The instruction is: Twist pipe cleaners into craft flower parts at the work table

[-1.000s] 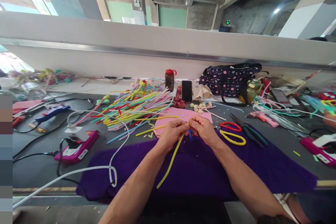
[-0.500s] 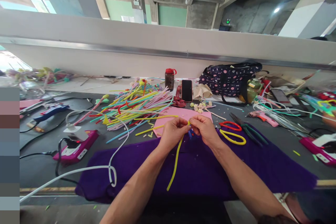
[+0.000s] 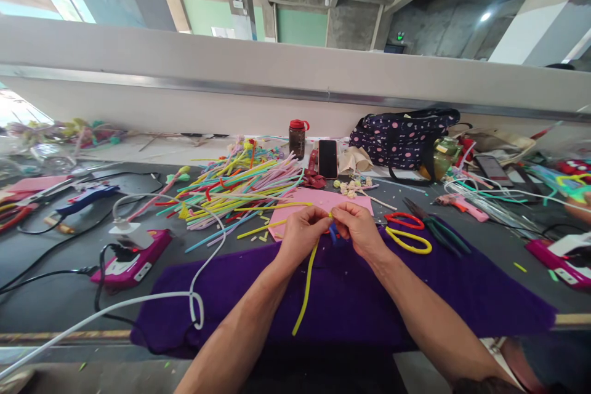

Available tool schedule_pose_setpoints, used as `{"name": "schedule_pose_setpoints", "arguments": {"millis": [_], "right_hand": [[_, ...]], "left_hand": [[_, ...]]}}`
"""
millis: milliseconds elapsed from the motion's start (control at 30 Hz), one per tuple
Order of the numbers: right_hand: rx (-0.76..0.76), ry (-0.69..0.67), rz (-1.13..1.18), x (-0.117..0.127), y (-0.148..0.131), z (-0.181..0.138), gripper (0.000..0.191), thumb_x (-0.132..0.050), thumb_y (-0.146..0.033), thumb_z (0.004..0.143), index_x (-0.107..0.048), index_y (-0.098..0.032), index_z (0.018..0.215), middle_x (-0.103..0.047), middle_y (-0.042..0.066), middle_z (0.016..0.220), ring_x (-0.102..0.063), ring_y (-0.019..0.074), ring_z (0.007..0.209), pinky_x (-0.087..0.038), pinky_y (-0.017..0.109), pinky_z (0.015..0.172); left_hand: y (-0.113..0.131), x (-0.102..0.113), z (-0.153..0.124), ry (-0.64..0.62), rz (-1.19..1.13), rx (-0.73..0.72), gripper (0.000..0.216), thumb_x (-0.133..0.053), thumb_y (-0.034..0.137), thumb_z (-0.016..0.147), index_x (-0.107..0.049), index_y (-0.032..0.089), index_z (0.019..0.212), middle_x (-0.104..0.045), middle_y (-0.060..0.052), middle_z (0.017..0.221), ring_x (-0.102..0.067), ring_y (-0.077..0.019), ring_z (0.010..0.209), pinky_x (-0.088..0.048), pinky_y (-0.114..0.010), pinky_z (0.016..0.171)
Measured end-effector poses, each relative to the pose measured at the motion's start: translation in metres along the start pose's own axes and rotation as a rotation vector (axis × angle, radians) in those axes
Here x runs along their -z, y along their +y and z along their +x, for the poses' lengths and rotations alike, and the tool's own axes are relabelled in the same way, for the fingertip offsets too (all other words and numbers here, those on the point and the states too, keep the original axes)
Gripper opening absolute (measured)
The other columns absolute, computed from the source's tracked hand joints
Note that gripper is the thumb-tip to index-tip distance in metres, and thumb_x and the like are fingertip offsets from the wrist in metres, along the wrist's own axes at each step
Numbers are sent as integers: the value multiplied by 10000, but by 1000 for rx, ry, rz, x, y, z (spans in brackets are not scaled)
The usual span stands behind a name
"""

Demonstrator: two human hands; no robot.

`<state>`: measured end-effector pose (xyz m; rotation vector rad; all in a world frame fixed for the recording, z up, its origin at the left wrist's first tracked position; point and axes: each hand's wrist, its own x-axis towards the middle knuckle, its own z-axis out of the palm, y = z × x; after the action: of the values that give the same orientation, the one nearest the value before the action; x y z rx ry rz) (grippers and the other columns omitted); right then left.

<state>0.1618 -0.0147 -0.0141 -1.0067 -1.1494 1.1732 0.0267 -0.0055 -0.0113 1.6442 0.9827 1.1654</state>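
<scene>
A yellow pipe cleaner (image 3: 306,295) hangs from my left hand (image 3: 302,231), its long tail reaching down over the purple cloth (image 3: 351,295). My left hand pinches it close to its upper end. Facing it, my right hand (image 3: 357,225) is closed with thumb and finger on the same yellow end, and the fingertips of both hands nearly meet. The fingers cover most of that end, so its shape is hard to see. Just below the fingertips lies a small blue piece (image 3: 333,234). Under and behind the hands is a pink sheet (image 3: 339,198).
A pile of coloured pipe cleaners (image 3: 249,188) lies left of centre. Scissors (image 3: 409,240) with red and yellow handles and dark pliers (image 3: 438,231) lie at right. Behind stand a bottle (image 3: 297,140), a phone (image 3: 327,159) and a patterned bag (image 3: 397,138). A magenta power strip (image 3: 133,261) trails cables at left.
Both hands stay almost in place, still pinching the yellow pipe cleaner, with only slight finger movement. The view has shifted very slightly.
</scene>
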Motion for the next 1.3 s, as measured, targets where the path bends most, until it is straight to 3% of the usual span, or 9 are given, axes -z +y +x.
{"name": "schedule_pose_setpoints", "arguments": {"millis": [300, 533, 900, 1300], "right_hand": [[40, -21, 5, -1, -2, -3, 188, -588, -325, 703, -564, -151, 639, -447, -57, 411, -340, 47, 331, -213, 180, 325], [-18, -18, 51, 6, -4, 2, 284, -581, -435, 709, -600, -152, 724, -561, -10, 552, -410, 66, 347, -259, 195, 322], [44, -102, -24, 3, -1, -1, 193, -568, -338, 726, -545, -162, 650, -460, -54, 441, -371, 59, 360, -255, 190, 358], [126, -40, -137, -1, 4, -2, 168, -515, -298, 744, -503, -166, 641, -399, -74, 427, -309, 45, 360, -221, 181, 365]], "left_hand": [[0, -1, 1, -59, -289, 112, 165, -629, 276, 650, -539, 141, 622, -497, 38, 549, -406, -57, 484, -307, -182, 477], [-2, 0, 5, -75, -439, 268, 265, -661, 361, 619, -511, 143, 635, -463, 51, 463, -305, -25, 345, -183, -178, 365], [-2, -1, 3, -67, -342, 172, 199, -635, 299, 648, -512, 144, 622, -463, 62, 477, -322, -27, 376, -221, -181, 402], [-7, -1, 3, -66, -324, 155, 190, -618, 300, 650, -516, 143, 623, -476, 52, 491, -334, -33, 387, -215, -183, 399]]}}
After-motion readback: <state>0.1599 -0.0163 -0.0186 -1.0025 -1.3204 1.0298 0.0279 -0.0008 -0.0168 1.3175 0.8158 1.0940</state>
